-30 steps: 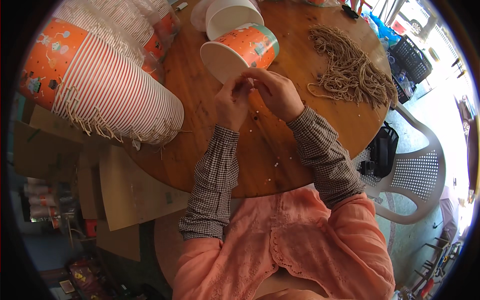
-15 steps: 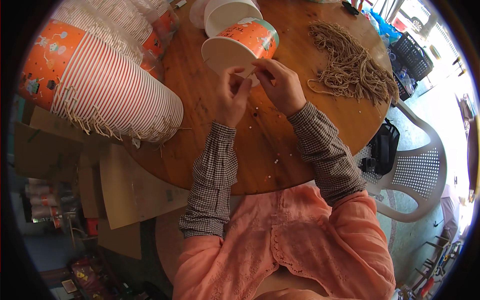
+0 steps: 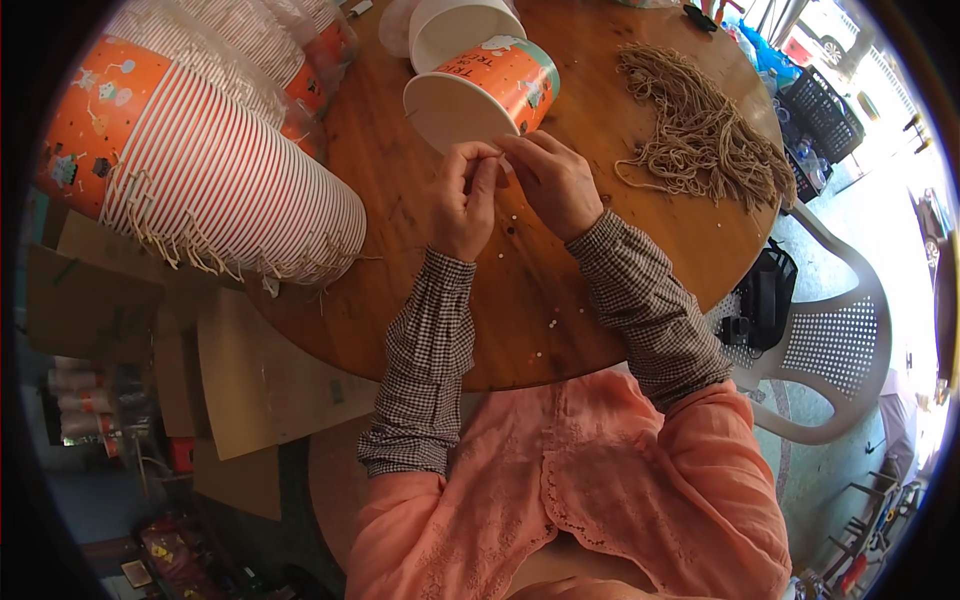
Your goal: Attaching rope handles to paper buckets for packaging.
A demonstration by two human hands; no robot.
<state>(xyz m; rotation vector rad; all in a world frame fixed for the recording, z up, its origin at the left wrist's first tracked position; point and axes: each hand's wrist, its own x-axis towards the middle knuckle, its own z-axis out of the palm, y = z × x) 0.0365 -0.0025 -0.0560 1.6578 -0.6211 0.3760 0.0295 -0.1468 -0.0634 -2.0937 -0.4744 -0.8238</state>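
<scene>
My left hand [image 3: 465, 205] and my right hand [image 3: 553, 182] meet fingertip to fingertip above the round wooden table. Both are closed in a pinch on a thin tan string, mostly hidden by the fingers. Just beyond them an orange paper bucket [image 3: 513, 85] with printed cartoon figures lies on its side, its white mouth facing me. My fingertips are at the near right of its rim. A short string end pokes out at the rim's left side. A plain white tub [image 3: 450, 30] lies behind it.
At left lies a long stack of nested orange buckets [image 3: 240, 165], tan strings hanging along its near side. More plastic-wrapped stacks [image 3: 215, 40] are behind. A heap of tan string [image 3: 690, 130] lies at right. A plastic chair [image 3: 835, 340] stands beside the table [image 3: 500, 330]; cardboard boxes [image 3: 240, 370] are at lower left.
My fingertips have drawn together, and the strand seen between them is now mostly covered. My right hand has turned and shifted slightly left. The bucket has rolled slightly.
</scene>
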